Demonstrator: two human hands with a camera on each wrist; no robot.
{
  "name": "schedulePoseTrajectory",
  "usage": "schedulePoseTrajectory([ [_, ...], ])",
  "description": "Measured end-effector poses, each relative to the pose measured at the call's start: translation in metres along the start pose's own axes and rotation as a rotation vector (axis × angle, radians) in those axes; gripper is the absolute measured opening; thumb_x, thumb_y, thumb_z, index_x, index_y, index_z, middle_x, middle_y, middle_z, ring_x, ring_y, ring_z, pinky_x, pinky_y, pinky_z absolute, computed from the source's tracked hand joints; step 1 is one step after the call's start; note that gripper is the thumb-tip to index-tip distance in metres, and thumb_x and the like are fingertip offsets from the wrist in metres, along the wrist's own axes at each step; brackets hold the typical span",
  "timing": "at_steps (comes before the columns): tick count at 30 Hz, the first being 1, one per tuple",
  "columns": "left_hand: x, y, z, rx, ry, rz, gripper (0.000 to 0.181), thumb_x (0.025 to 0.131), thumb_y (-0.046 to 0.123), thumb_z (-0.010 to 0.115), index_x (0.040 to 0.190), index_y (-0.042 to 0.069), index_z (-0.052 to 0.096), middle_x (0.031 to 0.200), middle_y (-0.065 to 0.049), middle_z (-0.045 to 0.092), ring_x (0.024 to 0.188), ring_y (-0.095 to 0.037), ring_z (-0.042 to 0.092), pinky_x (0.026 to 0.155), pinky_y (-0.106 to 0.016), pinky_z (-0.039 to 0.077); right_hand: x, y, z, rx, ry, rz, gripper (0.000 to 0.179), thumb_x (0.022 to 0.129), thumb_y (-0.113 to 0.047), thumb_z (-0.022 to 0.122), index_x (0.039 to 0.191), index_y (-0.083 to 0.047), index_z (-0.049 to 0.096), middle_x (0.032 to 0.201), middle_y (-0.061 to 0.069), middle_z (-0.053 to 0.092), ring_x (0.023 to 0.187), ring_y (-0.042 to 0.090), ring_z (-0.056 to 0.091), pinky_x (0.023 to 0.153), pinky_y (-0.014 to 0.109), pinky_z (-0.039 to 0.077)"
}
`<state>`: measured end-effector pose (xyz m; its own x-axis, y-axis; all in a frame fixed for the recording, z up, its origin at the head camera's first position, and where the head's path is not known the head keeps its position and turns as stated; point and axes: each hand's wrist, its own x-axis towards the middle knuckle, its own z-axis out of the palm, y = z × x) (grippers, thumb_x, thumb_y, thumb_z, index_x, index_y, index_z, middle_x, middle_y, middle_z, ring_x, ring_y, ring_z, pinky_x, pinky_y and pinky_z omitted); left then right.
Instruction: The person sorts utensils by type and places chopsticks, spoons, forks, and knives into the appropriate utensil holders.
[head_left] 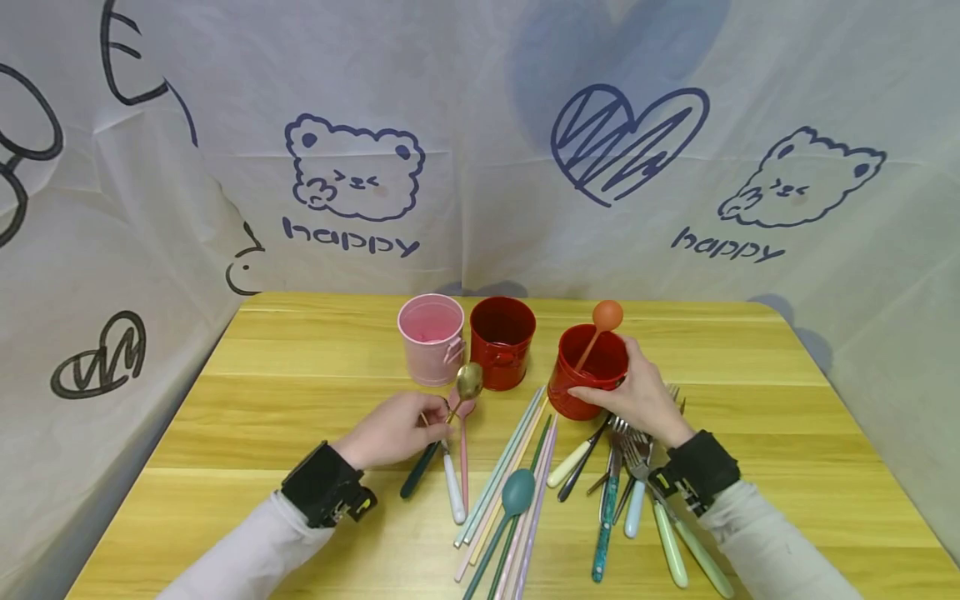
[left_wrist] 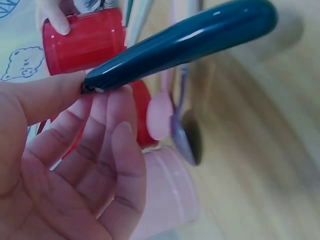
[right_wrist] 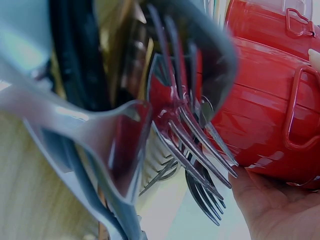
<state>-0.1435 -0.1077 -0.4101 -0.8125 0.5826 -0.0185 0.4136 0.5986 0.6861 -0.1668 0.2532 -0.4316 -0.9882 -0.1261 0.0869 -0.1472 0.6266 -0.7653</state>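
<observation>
My left hand [head_left: 397, 429] pinches a spoon with a gold bowl [head_left: 469, 381] and a dark green handle [left_wrist: 185, 42] between thumb and fingertips. Below it on the table lie a white-handled spoon [head_left: 454, 492] and a pink spoon [head_left: 463, 458]. My right hand [head_left: 645, 396] grips the side of a red bucket [head_left: 573, 400], which leans slightly. An orange spoon [head_left: 607, 317] stands in that bucket, bowl up. Several forks [right_wrist: 195, 145] lie just below the right wrist, their tines close to the bucket in the right wrist view.
A pink bucket [head_left: 433, 358] and a second red bucket [head_left: 504, 367] stand side by side at the back. Pastel chopsticks [head_left: 498, 475] and a teal spoon [head_left: 517, 493] lie mid-table. Knives and forks with coloured handles [head_left: 670, 546] spread at the right. A drawn-on white cloth [head_left: 495, 167] hangs behind.
</observation>
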Motion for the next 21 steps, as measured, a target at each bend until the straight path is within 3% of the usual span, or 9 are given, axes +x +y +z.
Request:
schedulePoseTrajectory([
  [5,0.016,0.013,-0.005,-0.006,0.059,0.040,0.013,0.096,0.015,0.068,0.084,0.010,0.065,0.076,0.001,0.059,0.071,-0.010,0.053,0.064,-0.020,0.045,0.000,0.001,0.000,0.000,0.004,-0.005,0.089,0.081,-0.029,0.085,0.148,-0.003,0.033,0.144,0.020,0.053,0.129,0.040,0.052,0.100,0.058,0.053],
  [11,0.040,0.033,-0.010,-0.014,0.075,0.024,0.011,0.096,0.018,0.069,0.090,0.009,0.067,0.081,-0.002,0.066,0.066,-0.009,0.057,0.059,-0.021,0.050,-0.001,0.002,0.000,0.006,0.003,-0.004,0.089,0.081,-0.029,0.085,0.148,-0.003,0.033,0.144,0.020,0.053,0.128,0.040,0.052,0.100,0.057,0.054],
  [16,0.058,0.051,-0.013,-0.002,0.101,0.049,0.013,0.097,0.021,0.067,0.092,0.009,0.067,0.080,-0.002,0.065,0.063,-0.008,0.053,0.060,-0.020,0.046,-0.001,0.001,0.000,0.013,0.003,-0.003,0.089,0.081,-0.028,0.085,0.149,-0.002,0.033,0.144,0.020,0.053,0.128,0.039,0.052,0.101,0.057,0.053],
  [21,0.076,0.066,-0.018,-0.011,0.185,0.093,0.013,0.097,0.023,0.068,0.093,0.010,0.068,0.082,-0.002,0.068,0.068,-0.011,0.056,0.064,-0.021,0.048,0.000,0.001,0.000,0.003,0.013,-0.013,0.090,0.080,-0.028,0.086,0.148,-0.002,0.033,0.143,0.020,0.053,0.127,0.039,0.053,0.100,0.057,0.053],
])
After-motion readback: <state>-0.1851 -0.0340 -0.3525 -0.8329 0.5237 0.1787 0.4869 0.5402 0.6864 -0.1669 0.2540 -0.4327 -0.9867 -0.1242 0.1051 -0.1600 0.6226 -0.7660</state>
